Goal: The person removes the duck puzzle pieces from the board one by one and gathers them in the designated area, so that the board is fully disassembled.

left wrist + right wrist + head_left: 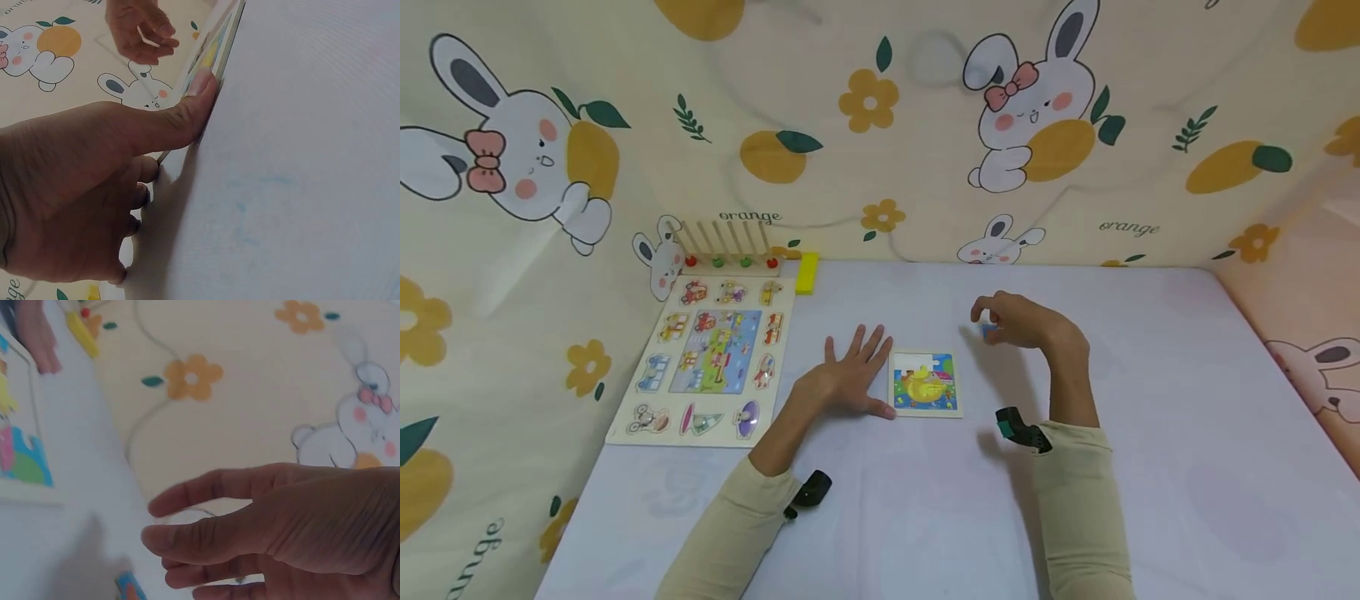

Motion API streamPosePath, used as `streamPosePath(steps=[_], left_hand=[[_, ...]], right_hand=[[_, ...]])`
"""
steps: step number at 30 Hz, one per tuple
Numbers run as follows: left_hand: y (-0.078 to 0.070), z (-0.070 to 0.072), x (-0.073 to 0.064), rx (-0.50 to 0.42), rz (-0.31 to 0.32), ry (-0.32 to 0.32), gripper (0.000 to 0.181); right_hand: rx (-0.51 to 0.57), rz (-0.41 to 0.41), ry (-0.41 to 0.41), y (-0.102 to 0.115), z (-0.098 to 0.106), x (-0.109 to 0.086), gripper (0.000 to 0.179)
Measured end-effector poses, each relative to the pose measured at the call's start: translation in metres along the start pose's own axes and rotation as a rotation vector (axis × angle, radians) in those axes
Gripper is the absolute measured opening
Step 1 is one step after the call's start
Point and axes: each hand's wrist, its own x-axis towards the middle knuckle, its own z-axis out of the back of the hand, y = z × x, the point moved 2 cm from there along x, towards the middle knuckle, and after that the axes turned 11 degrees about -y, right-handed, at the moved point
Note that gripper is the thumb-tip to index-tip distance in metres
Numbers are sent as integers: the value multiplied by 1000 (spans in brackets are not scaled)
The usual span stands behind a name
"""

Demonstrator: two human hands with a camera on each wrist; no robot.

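Underlying everything, a broad white-covered table (1187,375): likely to let light things slide when nudged. Over toward its left side, a big pale board printed with colourful vehicles (715,354): near the left forearm, so liable to a bump from any careless sideways sweep. Behind that, a pale wooden rack with upright pegs and red and green beads (730,266): at risk only from a wide reach.

Then the bare left hand (850,375), with fingers spread and straight, curled round nothing. Opposite, the bare right hand (1022,321), loosely bent above the table, with a gap between thumb and fingers and apparently nothing in hold.

Between the two, a small square puzzle with a yellow duck picture and pale frame (925,387), flat on the table, touched by the left thumb at the near left corner. Held there alone, prone to pivoting under a push at the pale patch, upper left.

Smallest of all, a little blue puzzle piece (130,586), apparently on the table just below the right fingers. Probably thin, hence easy to miss, skid away or drop from a shallow pinch; if turned wrongly, apt to jam.
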Motion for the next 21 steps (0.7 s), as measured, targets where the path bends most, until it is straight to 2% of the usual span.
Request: streamPosePath(steps=[4,11,21], left_hand=[[-1,1,1,-11,1,1,118],[-1,5,3,-16,22,27,119],[-3,6,6,-16,30,43,120]], right_hand=[[-36,56,61,17,-10,7,35],[-63,88,208,41,-27,22,35],[-149,166,224,50,-33,28,24]])
